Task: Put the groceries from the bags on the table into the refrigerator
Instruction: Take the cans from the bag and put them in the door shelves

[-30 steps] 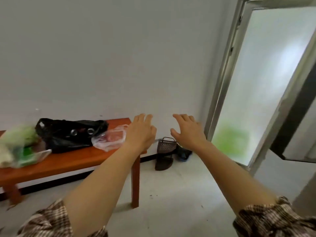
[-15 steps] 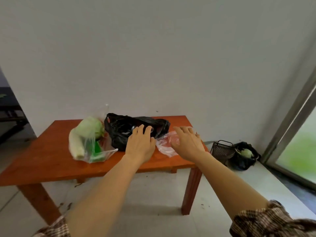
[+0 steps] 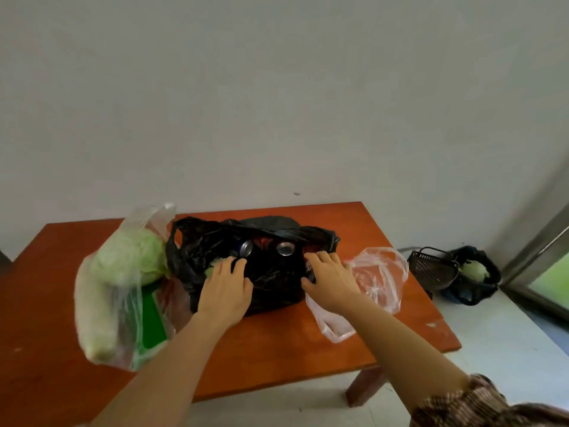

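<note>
Both hands are on the black bag (image 3: pixel 277 291) now, which sits mid-table, nearer the far edge. The left hand (image 3: pixel 226 291) lies over its front wall, fingers (image 3: pixel 235 266) bent down at the mouth with a strip of black plastic across them, so they look hooked under the rim. The right hand (image 3: pixel 331 282) is at the right side of the opening, thumb dug into the plastic below and fingers curled over the top: a pinch on the rim. One hand each side looks like a set-up to spread the mouth wide. Two cans (image 3: pixel 246 247) show their metal tops inside, with something red between them.

Towards the table's (image 3: pixel 308 349) left edge, a clear bag (image 3: pixel 123 303) lies on its side holding a cabbage (image 3: pixel 129 257) and a long pale radish (image 3: pixel 92 318) – untouched. Just beside the right wrist, towards the right edge, a smaller clear bag (image 3: pixel 381 272) slumps flat; I can't make out its contents.

No fridge in view, and nothing is out of a bag yet. My read: this is early, and the cans come out first. Thin plastic, loose cans — they may roll if the bag tips.
</note>
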Tool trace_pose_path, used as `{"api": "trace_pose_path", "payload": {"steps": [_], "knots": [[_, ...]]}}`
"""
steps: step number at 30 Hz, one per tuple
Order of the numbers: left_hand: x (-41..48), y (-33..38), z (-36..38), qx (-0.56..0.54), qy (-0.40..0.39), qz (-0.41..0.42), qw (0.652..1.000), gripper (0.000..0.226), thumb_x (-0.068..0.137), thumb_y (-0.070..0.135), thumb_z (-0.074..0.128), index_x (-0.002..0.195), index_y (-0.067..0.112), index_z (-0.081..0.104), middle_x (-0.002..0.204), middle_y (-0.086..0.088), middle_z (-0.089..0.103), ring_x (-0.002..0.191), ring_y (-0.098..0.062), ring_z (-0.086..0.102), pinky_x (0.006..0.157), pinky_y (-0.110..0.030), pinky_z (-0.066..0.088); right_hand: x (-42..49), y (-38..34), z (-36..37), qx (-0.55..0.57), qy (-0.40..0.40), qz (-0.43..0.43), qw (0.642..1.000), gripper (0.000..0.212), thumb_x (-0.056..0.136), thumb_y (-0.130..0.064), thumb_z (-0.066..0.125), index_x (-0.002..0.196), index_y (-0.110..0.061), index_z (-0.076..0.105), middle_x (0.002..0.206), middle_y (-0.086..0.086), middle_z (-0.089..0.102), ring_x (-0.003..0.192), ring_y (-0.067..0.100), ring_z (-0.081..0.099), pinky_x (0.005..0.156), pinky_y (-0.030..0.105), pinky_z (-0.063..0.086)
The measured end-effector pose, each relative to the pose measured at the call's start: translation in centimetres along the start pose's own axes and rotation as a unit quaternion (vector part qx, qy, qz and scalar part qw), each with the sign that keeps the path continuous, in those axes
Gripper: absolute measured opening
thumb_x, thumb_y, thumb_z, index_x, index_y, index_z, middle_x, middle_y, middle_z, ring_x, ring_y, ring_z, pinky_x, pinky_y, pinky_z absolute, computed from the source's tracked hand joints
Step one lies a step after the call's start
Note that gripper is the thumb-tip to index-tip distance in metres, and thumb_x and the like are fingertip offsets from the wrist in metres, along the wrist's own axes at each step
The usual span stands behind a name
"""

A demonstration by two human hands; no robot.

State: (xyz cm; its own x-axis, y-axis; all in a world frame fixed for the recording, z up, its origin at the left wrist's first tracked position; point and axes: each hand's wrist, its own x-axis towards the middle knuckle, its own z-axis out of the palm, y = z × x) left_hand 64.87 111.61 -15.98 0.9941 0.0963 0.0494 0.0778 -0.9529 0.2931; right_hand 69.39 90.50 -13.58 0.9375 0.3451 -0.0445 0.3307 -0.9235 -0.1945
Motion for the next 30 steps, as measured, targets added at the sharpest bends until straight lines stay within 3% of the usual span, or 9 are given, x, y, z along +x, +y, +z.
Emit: {"api": "trace_pose_path", "payload": {"steps": [4,8,13,15,18,21,23,26,30], "knots": [[4.5,-1.7,2.7,-0.009,-0.030,0.025,0.999,0.048,0.101,0.034,0.031,0.146,0.019,0.027,0.154,-0.005,0.023,0.143,-0.022,0.017,0.111,-0.034,0.032,4.5,0.2,3.6,-0.003,-0.046,0.006,0.999,0.053,0.098,-0.039,0.042,0.146,-0.020,0.030,0.146,0.003,0.036,0.134,0.026,0.029,0.106,0.047,0.031],[9.4,-4.4,4.5,0.060,-0.056,0.092,0.992,0.051,0.101,0.032,0.030,0.149,0.018,0.022,0.157,-0.005,0.018,0.147,-0.021,0.007,0.118,-0.036,0.013,8.6,0.1,6.1,-0.013,-0.054,0.015,0.998,0.053,0.098,-0.037,0.041,0.147,-0.020,0.029,0.147,0.000,0.034,0.137,0.023,0.026,0.110,0.046,0.025],[15.6,-7.9,5.8,0.152,-0.116,0.203,0.960,0.058,0.094,0.027,0.046,0.149,0.020,0.027,0.158,-0.005,0.018,0.147,-0.025,0.007,0.117,-0.045,0.003,13.9,-0.1,8.3,-0.083,-0.068,0.019,0.994,0.054,0.090,-0.034,0.057,0.140,-0.016,0.046,0.147,0.004,0.043,0.142,0.026,0.029,0.111,0.060,0.017],[17.7,-8.9,6.3,0.176,-0.139,0.240,0.944,0.063,0.087,0.026,0.056,0.146,0.021,0.034,0.155,-0.005,0.026,0.145,-0.026,0.019,0.115,-0.046,0.015,16.0,-0.1,8.6,-0.127,-0.069,0.010,0.989,0.057,0.081,-0.035,0.067,0.133,-0.017,0.055,0.141,0.005,0.052,0.138,0.026,0.039,0.107,0.061,0.025],[20.6,-9.8,6.5,0.173,-0.168,0.237,0.941,0.074,0.066,0.030,0.074,0.136,0.022,0.050,0.135,-0.001,0.054,0.124,-0.023,0.050,0.095,-0.043,0.046,18.5,0.4,9.1,-0.121,-0.099,0.000,0.988,0.062,0.095,-0.032,0.050,0.149,-0.015,0.028,0.158,0.006,0.023,0.148,0.024,0.011,0.114,0.059,0.004],[23.5,-10.8,7.0,0.136,-0.170,0.277,0.936,0.074,0.071,0.028,0.065,0.141,0.021,0.041,0.138,-0.002,0.047,0.126,-0.025,0.048,0.093,-0.042,0.046,20.7,0.9,8.8,-0.120,-0.112,0.016,0.986,0.066,0.098,-0.035,0.044,0.153,-0.017,0.012,0.161,0.003,0.010,0.149,0.022,0.000,0.114,0.057,-0.002],[25.1,-11.4,6.9,0.139,-0.174,0.308,0.925,0.074,0.068,0.031,0.065,0.138,0.021,0.044,0.136,-0.004,0.048,0.123,-0.026,0.050,0.085,-0.039,0.051,22.1,1.2,9.1,-0.116,-0.130,0.023,0.985,0.070,0.097,-0.038,0.046,0.154,-0.018,0.009,0.161,0.003,0.009,0.149,0.022,-0.001,0.114,0.057,-0.002],[27.0,-12.5,7.5,0.148,-0.204,0.338,0.907,0.074,0.069,0.035,0.064,0.138,0.021,0.042,0.142,-0.005,0.041,0.131,-0.025,0.042,0.088,-0.036,0.050,23.7,1.4,9.8,-0.138,-0.149,0.027,0.979,0.078,0.094,-0.042,0.052,0.154,-0.018,0.008,0.161,0.005,0.009,0.149,0.023,0.001,0.114,0.058,0.000],[28.2,-13.5,8.4,0.158,-0.198,0.362,0.897,0.087,0.033,0.045,0.086,0.113,0.020,0.065,0.110,0.001,0.065,0.100,-0.018,0.066,0.058,-0.024,0.056,25.3,1.4,10.6,-0.153,-0.147,0.045,0.976,0.090,0.089,-0.040,0.061,0.153,-0.015,0.003,0.161,0.008,0.005,0.149,0.025,0.003,0.114,0.058,0.005]]}}
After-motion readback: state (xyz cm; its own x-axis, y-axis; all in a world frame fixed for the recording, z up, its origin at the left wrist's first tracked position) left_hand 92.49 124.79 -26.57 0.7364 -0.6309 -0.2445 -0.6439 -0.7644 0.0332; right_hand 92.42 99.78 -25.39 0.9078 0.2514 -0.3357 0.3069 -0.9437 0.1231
